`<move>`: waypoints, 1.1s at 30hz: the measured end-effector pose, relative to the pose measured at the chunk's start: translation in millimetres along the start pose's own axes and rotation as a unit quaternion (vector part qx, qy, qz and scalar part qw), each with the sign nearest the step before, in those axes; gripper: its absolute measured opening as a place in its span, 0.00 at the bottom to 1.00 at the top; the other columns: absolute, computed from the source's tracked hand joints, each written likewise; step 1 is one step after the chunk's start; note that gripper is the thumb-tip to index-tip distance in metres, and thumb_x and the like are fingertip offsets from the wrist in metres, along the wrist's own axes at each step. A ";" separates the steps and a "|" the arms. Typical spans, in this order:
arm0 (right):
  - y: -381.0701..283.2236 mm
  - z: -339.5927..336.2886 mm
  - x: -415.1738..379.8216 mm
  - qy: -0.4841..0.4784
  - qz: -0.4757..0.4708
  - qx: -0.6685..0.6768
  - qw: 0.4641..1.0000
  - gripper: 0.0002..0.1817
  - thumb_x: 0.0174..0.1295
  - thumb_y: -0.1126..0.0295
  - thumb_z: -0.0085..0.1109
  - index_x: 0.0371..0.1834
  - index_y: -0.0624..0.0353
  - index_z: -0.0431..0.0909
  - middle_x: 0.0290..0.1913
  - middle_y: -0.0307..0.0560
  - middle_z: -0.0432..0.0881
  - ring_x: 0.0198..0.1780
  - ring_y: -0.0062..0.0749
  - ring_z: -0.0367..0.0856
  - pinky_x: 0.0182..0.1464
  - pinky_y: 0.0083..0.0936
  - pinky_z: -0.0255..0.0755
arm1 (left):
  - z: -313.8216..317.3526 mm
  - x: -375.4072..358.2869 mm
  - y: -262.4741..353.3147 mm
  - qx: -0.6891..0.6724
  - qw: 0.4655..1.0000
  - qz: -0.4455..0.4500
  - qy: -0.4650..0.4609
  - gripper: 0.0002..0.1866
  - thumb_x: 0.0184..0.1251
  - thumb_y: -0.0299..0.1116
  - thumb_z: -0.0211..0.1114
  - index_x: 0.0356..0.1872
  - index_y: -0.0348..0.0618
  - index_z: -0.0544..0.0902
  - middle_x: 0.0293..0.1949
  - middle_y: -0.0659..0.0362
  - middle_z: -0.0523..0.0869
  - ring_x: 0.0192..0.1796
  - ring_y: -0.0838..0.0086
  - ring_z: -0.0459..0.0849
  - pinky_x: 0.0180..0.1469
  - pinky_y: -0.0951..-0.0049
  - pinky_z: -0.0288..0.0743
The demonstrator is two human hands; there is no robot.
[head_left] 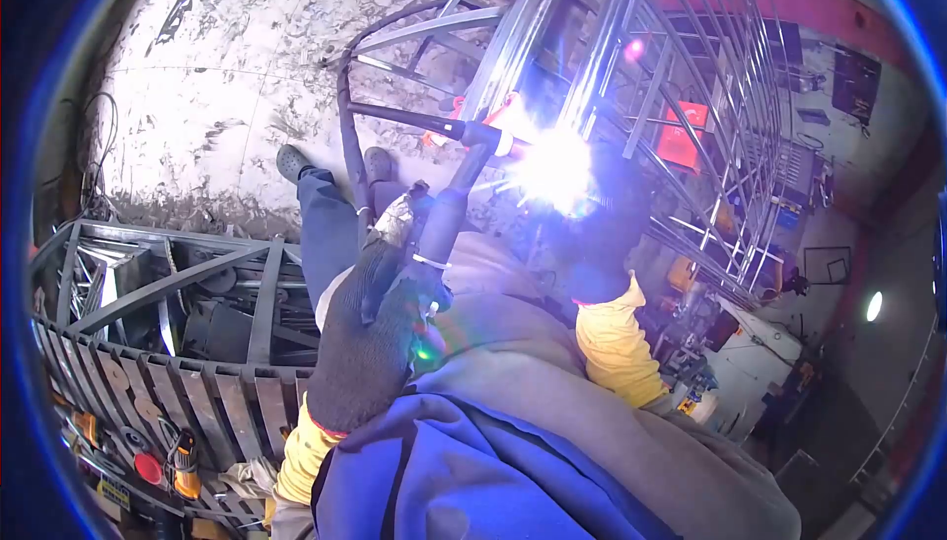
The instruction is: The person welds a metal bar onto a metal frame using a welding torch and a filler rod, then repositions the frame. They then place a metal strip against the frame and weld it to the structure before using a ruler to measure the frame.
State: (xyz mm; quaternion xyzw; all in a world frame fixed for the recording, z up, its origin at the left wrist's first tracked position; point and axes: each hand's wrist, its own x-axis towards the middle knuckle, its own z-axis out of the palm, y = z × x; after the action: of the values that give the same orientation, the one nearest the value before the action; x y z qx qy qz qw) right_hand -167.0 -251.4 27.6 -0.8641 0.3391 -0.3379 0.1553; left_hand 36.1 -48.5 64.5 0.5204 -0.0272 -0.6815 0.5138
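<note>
My left hand (380, 308), in a dark knitted glove with a yellow cuff, is closed around the handle of a TIG welding torch (456, 190). The torch head points right, into a glaring white-violet arc (554, 170). Shiny metal tubes (604, 52) run from the top of the view down to that glare, which hides the joint there. Just below and right of the arc is my right hand (604, 234), also in a dark glove with a yellow cuff. Its fingers are lost in shadow and glare, so I cannot make out what they hold.
A dark torch cable (349, 136) loops up on the left. A barred metal frame (745, 136) curves along the right, with a red object (683, 136) behind it. At lower left stands a slatted steel rack (217, 397), with a yellow power tool (184, 461) beside it.
</note>
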 end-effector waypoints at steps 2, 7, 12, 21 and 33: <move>-32.0 -16.5 22.7 -0.138 0.000 -0.226 0.964 0.17 0.55 0.60 0.83 0.34 0.57 0.83 0.28 0.48 0.72 0.29 0.48 0.75 0.34 0.44 0.64 | -0.4 -3.4 11.4 0.014 0.999 -0.040 -0.009 0.20 0.86 0.32 0.60 0.73 0.37 0.78 0.41 0.58 0.90 0.33 0.82 0.85 0.34 0.78 0.78; -33.0 -16.8 23.5 -0.142 0.015 -0.242 0.960 0.19 0.53 0.53 0.80 0.34 0.54 0.82 0.29 0.49 0.79 0.32 0.54 0.81 0.38 0.48 0.70 | -1.8 -0.2 8.1 -0.025 0.999 -0.039 -0.012 0.22 0.83 0.43 0.62 0.67 0.38 0.79 0.41 0.56 0.90 0.28 0.81 0.81 0.28 0.78 0.71; -34.6 -16.1 24.2 -0.141 0.033 -0.246 0.958 0.19 0.52 0.53 0.80 0.33 0.53 0.82 0.29 0.49 0.79 0.33 0.55 0.81 0.38 0.49 0.70 | -2.6 3.0 11.3 -0.030 0.998 -0.046 -0.017 0.21 0.86 0.39 0.59 0.68 0.36 0.79 0.41 0.58 0.90 0.29 0.82 0.82 0.30 0.78 0.73; -37.3 -14.4 25.6 -0.129 0.045 -0.252 0.958 0.21 0.50 0.52 0.80 0.28 0.55 0.80 0.26 0.50 0.77 0.31 0.56 0.79 0.36 0.49 0.68 | 0.8 -2.6 16.2 -0.013 0.999 -0.044 -0.014 0.21 0.87 0.37 0.59 0.71 0.36 0.79 0.40 0.60 0.88 0.30 0.82 0.82 0.32 0.78 0.74; -2.2 -16.3 -1.3 -0.043 -0.034 -0.146 0.988 0.28 0.59 0.43 0.78 0.54 0.51 0.91 0.46 0.41 0.93 0.45 0.40 0.91 0.49 0.39 0.82 | 12.4 -14.6 9.2 -0.003 1.000 0.000 0.010 0.27 0.85 0.30 0.62 0.80 0.37 0.74 0.43 0.57 0.88 0.36 0.82 0.83 0.36 0.76 0.78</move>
State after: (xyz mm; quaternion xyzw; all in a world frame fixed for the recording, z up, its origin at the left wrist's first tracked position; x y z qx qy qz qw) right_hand -177.9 -249.6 39.8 -0.9022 0.3482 -0.2527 0.0302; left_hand 32.2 -48.3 85.4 0.5258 -0.0197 -0.6760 0.5159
